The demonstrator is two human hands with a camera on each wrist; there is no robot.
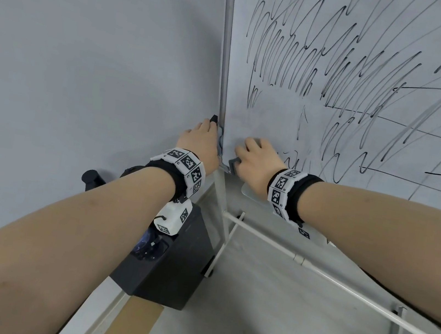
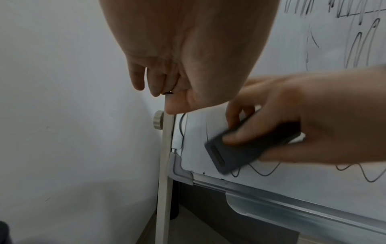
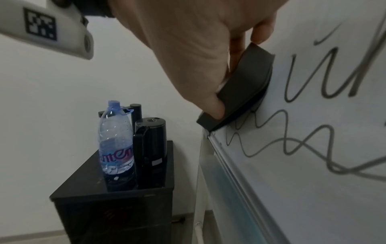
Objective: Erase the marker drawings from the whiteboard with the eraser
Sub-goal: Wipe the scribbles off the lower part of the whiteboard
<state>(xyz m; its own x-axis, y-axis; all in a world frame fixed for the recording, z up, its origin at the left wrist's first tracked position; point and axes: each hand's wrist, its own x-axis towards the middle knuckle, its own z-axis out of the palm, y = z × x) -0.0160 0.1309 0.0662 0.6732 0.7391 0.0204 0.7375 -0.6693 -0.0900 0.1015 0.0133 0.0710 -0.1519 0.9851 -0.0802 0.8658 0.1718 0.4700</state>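
Observation:
The whiteboard (image 1: 273,117) stands upright, covered with black marker scribbles (image 1: 302,64); a patch near its lower left corner is wiped. My right hand (image 1: 244,153) grips a dark grey eraser (image 1: 233,164) and presses it flat on the board just above that corner. In the right wrist view, the right hand (image 3: 236,72) holds the eraser (image 3: 250,92) with the thumb on its lower side. In the left wrist view the eraser (image 2: 240,151) lies over wavy lines. My left hand (image 1: 213,134) grips the board's left edge post (image 2: 166,148), thumb in front, fingers behind.
A black cabinet (image 3: 117,206) stands left of the board, against the wall, with a water bottle (image 3: 115,140) and a black kettle (image 3: 151,148) on it. A pen tray (image 2: 292,213) runs under the board. White stand bars (image 1: 312,271) cross the floor below.

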